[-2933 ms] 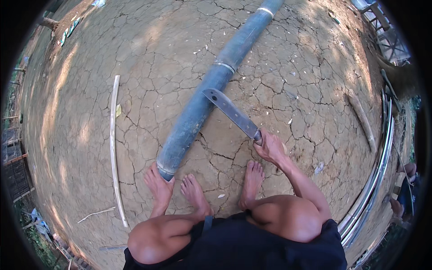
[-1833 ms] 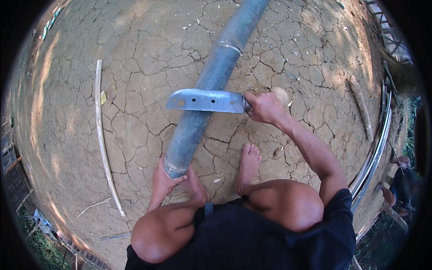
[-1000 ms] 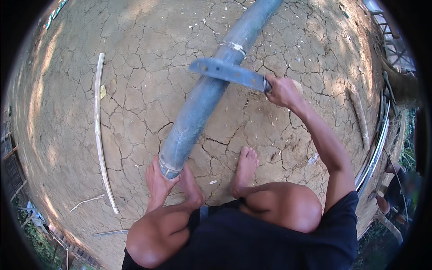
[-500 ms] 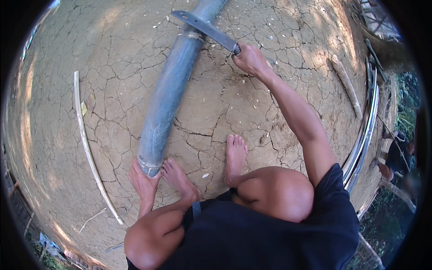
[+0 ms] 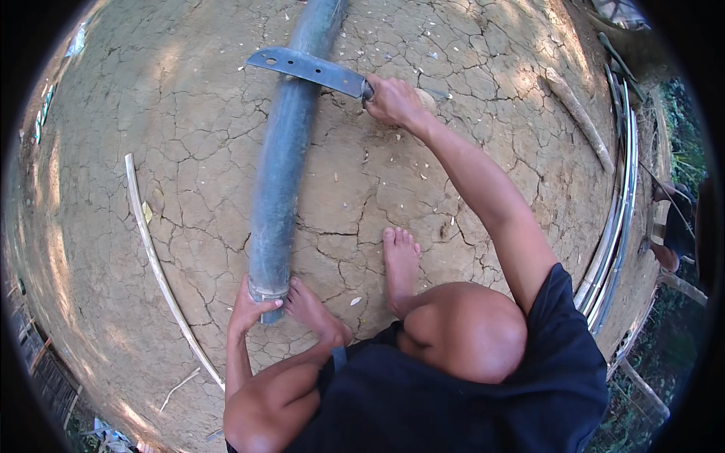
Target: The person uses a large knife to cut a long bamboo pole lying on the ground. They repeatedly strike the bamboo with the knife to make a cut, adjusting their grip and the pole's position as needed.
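A thick grey-green bamboo pole (image 5: 281,181) lies lengthwise on the ground, running from near my bare left foot (image 5: 311,309) up past the far edge of the picture. My left hand (image 5: 249,308) is closed around its near end, thumb over the top beside a joint ring. In my right hand (image 5: 394,102) is the dark handle of a machete (image 5: 310,69). The broad blade, with several holes along it, lies crosswise over the far part of the pole. From this angle I cannot tell whether the blade touches the bamboo.
Cracked bare earth (image 5: 347,181) spreads all around. A thin pale strip (image 5: 158,264) lies at left. A short log (image 5: 580,119) rests at far right, near a bundle of long split strips (image 5: 618,219). Another person (image 5: 672,226) is at the right edge, partly dark.
The pole has swung, its far part leftward and its near end slightly right and closer to me. The machete has moved left and nearer, its blade now more nearly crosswise. Both hands keep their hold.
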`<state>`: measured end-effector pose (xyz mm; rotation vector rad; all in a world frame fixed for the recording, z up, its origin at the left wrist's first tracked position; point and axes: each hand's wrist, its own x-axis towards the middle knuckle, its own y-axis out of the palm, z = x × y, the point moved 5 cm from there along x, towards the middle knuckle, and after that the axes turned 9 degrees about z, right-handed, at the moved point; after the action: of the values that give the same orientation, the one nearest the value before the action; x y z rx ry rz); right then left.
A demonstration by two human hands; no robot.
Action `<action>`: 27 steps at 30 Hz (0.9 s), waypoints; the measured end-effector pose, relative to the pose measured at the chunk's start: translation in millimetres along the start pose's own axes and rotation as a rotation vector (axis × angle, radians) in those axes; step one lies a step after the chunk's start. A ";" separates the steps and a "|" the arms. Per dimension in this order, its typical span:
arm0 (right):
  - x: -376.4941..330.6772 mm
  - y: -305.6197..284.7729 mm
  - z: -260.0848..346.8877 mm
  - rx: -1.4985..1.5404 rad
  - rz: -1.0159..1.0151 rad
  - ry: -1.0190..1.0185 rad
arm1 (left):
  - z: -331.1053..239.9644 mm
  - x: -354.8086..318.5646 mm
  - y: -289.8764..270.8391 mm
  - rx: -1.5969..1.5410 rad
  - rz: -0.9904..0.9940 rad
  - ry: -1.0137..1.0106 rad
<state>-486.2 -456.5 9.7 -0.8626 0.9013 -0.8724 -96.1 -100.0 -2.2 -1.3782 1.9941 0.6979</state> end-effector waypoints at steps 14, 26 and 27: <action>-35.8 -1.4 20.3 0.046 0.036 0.058 | -37.1 -28.1 27.7 0.380 -0.300 -0.036; -38.9 9.1 13.3 0.089 0.061 0.033 | -17.3 -54.3 21.9 0.491 -0.360 -0.186; -30.6 2.7 8.9 0.158 0.043 0.154 | -17.8 -52.9 20.0 0.472 -0.358 -0.197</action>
<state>-488.4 -426.0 19.2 -0.6440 0.9675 -0.9686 -103.8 -73.3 50.2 -1.2693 1.5672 0.1732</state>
